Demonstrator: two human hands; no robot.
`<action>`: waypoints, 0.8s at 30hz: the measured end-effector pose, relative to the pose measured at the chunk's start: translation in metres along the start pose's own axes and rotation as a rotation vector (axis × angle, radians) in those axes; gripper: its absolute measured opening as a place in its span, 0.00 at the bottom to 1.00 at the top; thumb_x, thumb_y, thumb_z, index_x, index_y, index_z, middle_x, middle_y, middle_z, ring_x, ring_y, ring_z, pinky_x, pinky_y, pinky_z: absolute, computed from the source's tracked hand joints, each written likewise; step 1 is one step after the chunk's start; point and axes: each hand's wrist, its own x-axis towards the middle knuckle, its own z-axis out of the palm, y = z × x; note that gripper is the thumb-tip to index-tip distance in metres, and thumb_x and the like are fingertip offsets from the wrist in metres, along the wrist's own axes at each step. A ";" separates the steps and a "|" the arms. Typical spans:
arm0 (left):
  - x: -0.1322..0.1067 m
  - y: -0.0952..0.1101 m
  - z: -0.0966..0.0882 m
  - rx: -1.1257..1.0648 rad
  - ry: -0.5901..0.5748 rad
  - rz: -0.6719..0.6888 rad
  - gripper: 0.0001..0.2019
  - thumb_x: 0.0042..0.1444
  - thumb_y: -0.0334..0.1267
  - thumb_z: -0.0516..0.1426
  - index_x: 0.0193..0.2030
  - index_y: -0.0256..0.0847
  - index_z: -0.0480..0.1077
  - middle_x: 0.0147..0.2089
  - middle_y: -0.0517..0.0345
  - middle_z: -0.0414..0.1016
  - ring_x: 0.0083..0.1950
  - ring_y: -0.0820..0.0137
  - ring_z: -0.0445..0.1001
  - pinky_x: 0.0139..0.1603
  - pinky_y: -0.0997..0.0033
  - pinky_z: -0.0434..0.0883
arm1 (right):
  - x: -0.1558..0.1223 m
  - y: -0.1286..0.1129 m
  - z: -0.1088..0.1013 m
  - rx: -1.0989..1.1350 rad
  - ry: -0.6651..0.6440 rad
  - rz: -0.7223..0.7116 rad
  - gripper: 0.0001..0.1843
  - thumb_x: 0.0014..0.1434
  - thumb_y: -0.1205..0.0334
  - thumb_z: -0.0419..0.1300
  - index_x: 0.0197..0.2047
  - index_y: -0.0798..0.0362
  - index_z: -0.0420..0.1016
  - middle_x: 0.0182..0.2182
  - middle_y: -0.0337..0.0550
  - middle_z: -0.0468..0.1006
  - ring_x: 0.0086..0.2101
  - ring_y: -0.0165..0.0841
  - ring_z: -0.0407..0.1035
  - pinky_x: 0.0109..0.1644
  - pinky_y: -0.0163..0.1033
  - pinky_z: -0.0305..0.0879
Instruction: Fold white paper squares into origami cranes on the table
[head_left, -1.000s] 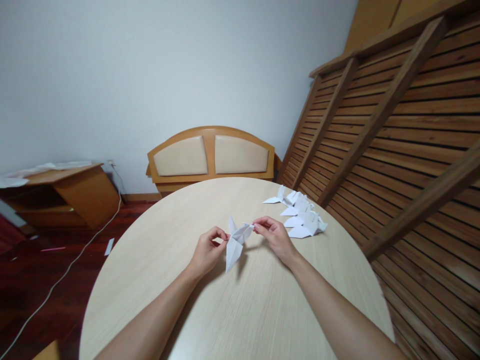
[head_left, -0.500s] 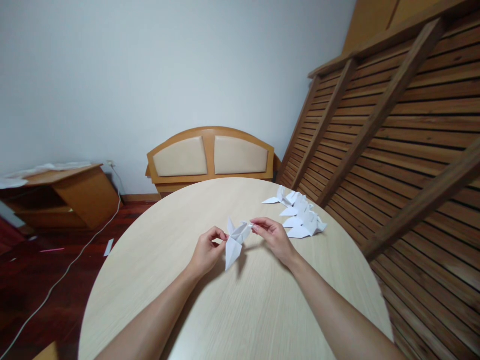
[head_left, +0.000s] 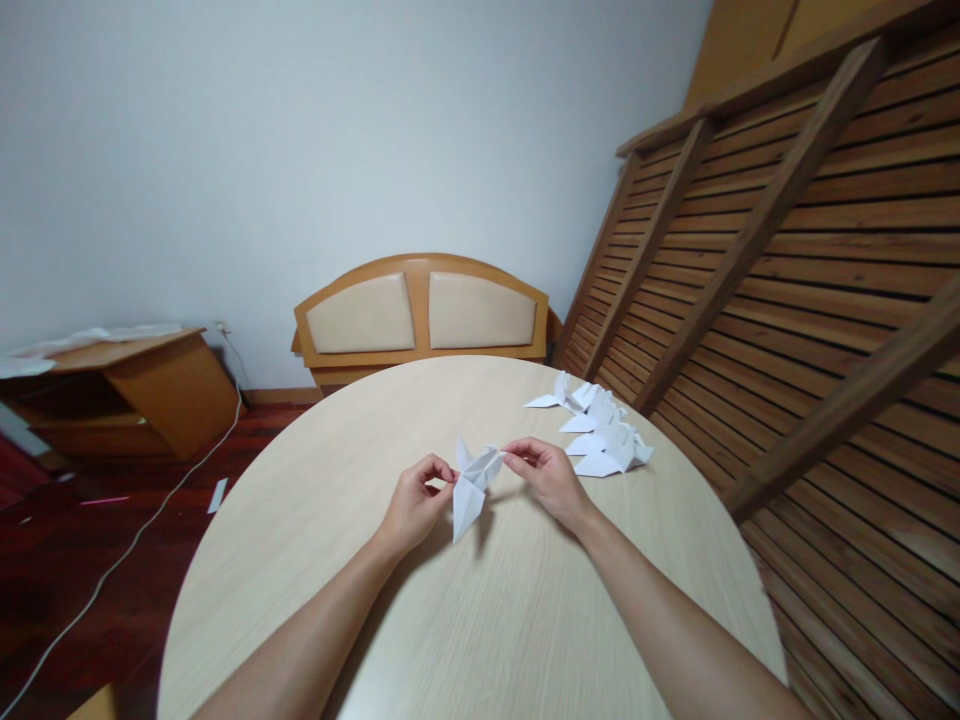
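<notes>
A white folded-paper bird hangs just above the table, its wings spread to the far and near sides. My left hand is closed in a pinch on its left end. At the other end, the fingertips of my right hand pinch the bird's narrow right tip. What lies exactly under the fingertips is hidden. To the right of my right hand, several similar white paper birds stand in a close row, overlapping one another.
The round pale wooden table lies under both hands. Behind it stands a padded headboard. A slatted wooden frame leans along the right side. On the left are a low wooden cabinet and a white cable on the floor.
The paper bird has shifted very slightly right and down in my fingers. Both hands keep their pinch and have barely moved. The row of birds is unchanged.
</notes>
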 end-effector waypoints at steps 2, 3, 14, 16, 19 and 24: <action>0.000 -0.001 0.000 -0.006 -0.008 0.004 0.10 0.52 0.42 0.62 0.30 0.40 0.67 0.35 0.55 0.79 0.36 0.68 0.77 0.30 0.75 0.71 | 0.000 -0.001 0.000 -0.019 -0.006 -0.005 0.17 0.49 0.47 0.71 0.34 0.52 0.80 0.33 0.43 0.82 0.35 0.35 0.74 0.45 0.43 0.68; 0.000 -0.001 0.000 -0.008 -0.011 0.008 0.10 0.52 0.42 0.62 0.30 0.40 0.66 0.35 0.55 0.79 0.36 0.68 0.77 0.30 0.75 0.71 | 0.000 -0.001 -0.001 -0.029 -0.012 -0.006 0.17 0.50 0.48 0.71 0.34 0.52 0.80 0.33 0.43 0.82 0.35 0.35 0.74 0.46 0.42 0.68; 0.000 0.000 -0.001 0.009 -0.005 -0.007 0.10 0.51 0.42 0.62 0.30 0.40 0.66 0.35 0.54 0.79 0.37 0.67 0.77 0.30 0.75 0.71 | -0.001 -0.004 -0.001 -0.008 -0.067 0.036 0.19 0.48 0.47 0.71 0.36 0.53 0.79 0.34 0.43 0.82 0.36 0.35 0.74 0.47 0.43 0.68; 0.000 -0.001 -0.001 0.006 -0.010 -0.008 0.10 0.51 0.41 0.62 0.30 0.40 0.66 0.35 0.55 0.79 0.37 0.67 0.77 0.31 0.75 0.71 | -0.001 -0.003 -0.001 0.003 -0.072 0.042 0.19 0.47 0.48 0.72 0.36 0.53 0.80 0.34 0.43 0.82 0.36 0.35 0.74 0.47 0.43 0.69; 0.000 -0.001 -0.001 -0.003 -0.018 -0.011 0.10 0.51 0.42 0.62 0.30 0.40 0.66 0.35 0.55 0.79 0.36 0.68 0.78 0.31 0.74 0.72 | -0.002 -0.001 -0.001 -0.004 -0.080 0.048 0.18 0.47 0.49 0.73 0.37 0.53 0.80 0.34 0.43 0.82 0.35 0.35 0.75 0.46 0.43 0.69; 0.000 0.000 -0.001 -0.012 -0.022 -0.020 0.11 0.51 0.42 0.63 0.30 0.40 0.66 0.35 0.55 0.79 0.36 0.68 0.77 0.31 0.74 0.72 | -0.001 0.000 -0.002 -0.027 -0.063 0.018 0.17 0.50 0.48 0.71 0.33 0.52 0.80 0.32 0.42 0.82 0.34 0.34 0.74 0.45 0.42 0.69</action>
